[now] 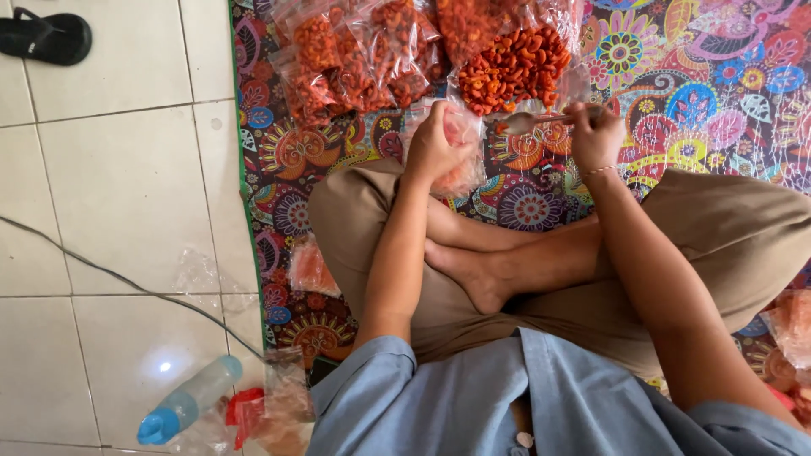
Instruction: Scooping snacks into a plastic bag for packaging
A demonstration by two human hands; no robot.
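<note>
I sit cross-legged on a colourful patterned mat (701, 93). My left hand (432, 142) grips a small clear plastic bag (465, 148) partly filled with orange snack pieces, held upright over my knee. My right hand (594, 133) holds a metal spoon (530, 122) by its handle, its bowl pointing left toward the bag's mouth. Just beyond the spoon lies an open pile of orange curled snacks (517, 67) on clear plastic.
Several filled clear bags of orange snacks (355, 55) lie at the mat's far edge. One filled bag (311, 270) rests by my left knee, more bags at the right (794, 325). On the white tiles: a black sandal (46, 35), a cable (127, 283), a blue-capped bottle (190, 401).
</note>
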